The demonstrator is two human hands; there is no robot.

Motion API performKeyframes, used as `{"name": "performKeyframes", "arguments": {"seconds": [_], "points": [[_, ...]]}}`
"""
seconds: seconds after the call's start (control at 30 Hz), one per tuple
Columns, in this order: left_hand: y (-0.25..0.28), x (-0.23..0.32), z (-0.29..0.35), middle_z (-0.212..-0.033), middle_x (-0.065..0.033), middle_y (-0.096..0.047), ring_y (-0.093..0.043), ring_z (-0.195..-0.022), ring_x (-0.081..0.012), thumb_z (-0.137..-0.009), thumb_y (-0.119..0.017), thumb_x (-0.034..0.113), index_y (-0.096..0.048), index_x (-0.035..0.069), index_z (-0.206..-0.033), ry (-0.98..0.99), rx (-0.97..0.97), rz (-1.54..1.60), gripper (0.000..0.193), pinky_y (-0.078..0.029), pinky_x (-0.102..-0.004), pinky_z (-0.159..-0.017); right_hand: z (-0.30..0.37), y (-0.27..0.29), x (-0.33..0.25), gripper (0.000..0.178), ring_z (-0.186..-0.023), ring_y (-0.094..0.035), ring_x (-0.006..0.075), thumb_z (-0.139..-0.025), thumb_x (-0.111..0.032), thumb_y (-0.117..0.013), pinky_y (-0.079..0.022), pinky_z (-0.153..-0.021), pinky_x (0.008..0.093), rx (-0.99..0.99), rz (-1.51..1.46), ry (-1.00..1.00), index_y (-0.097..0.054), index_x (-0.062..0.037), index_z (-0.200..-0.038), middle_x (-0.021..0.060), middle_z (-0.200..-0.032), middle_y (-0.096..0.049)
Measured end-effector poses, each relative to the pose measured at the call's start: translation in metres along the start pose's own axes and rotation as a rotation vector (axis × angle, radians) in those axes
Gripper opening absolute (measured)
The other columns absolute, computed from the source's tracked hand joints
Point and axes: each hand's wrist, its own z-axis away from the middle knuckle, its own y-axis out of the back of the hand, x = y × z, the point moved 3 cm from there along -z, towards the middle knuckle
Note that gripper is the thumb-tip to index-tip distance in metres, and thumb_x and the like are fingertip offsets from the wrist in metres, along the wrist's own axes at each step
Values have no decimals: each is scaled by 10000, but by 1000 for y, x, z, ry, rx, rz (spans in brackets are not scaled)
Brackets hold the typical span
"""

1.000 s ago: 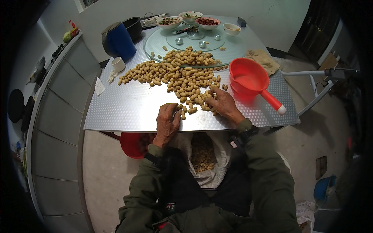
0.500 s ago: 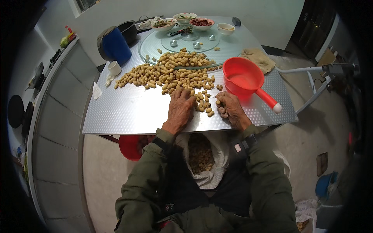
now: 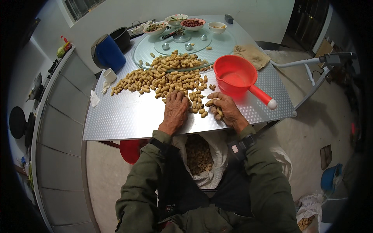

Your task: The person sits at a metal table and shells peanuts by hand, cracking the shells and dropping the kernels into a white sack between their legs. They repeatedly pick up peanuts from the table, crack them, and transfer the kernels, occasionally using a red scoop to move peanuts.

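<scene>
A heap of unshelled peanuts point(image 3: 167, 75) spreads over the metal table point(image 3: 128, 120), partly onto the edge of a glass turntable. My left hand point(image 3: 175, 112) rests palm down at the heap's near edge, its bent fingers lying over peanuts, the fingertips partly hidden. My right hand point(image 3: 229, 110) is closed around a few peanuts point(image 3: 218, 112), with one at the thumb and forefinger. Loose peanuts point(image 3: 196, 101) lie between the hands. Beyond the right hand stands a red plastic ladle point(image 3: 236, 73), its handle pointing toward the near right.
On the glass turntable point(image 3: 225, 44) stand several bowls of food point(image 3: 193, 25). A blue container point(image 3: 110, 52) and a white cup point(image 3: 110, 75) are at the left, a tan cloth point(image 3: 251, 57) at the right. Below the table edge, an open white sack point(image 3: 215, 176) holds peanuts.
The whole view has shifted slightly. My right hand has turned and shows peanuts in its fingers more plainly. My left hand stays at the heap's edge, its fingers pointing more straight ahead.
</scene>
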Motion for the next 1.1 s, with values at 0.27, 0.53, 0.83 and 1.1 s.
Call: {"name": "performKeyframes", "arguments": {"seconds": [0.27, 0.53, 0.83, 1.1], "points": [[18, 37, -13, -922, -168, -584, -563, -910, -370, -937, -644, 43, -600, 34, -1035, -20, 254, 253, 108, -442, -480, -810, 0, -1, 1, 227, -580, -589, 75, -1079, -214, -614, -443, -392, 200, -59, -2, -12, -623, 5, -1136, 94, -939, -683], [15, 52, -21, -987, -173, -662, -624, -949, -369, -926, -723, 63, -656, -11, -1163, 2, 197, 515, 257, -495, -473, -833, 2, 0, 2, 322, -530, -513, 19, -1035, -352, -719, -398, -369, 185, 2, 13, 27, -643, -51, -950, 7, -824, -647], [-3, 21, -11, -1458, -136, -579, -458, -1417, -382, -911, -564, -21, -653, 92, -1308, -49, -138, 138, 422, -353, -513, -1219, 3, -3, 3, 292, -506, -485, 8, -1000, -312, -771, -368, -363, 184, 84, -43, 80, -626, -76, -907, -39, -733, -556], [19, 12, 7, -1180, -125, -677, -582, -1218, -356, -842, -740, 104, -731, 57, -1032, -26, 69, 221, 196, -478, -469, -1038, 4, -5, 6, 282, -504, -479, 3, -1013, -327, -749, -365, -364, 181, 96, 11, 99, -626, -91, -920, -49, -725, -537]]}}
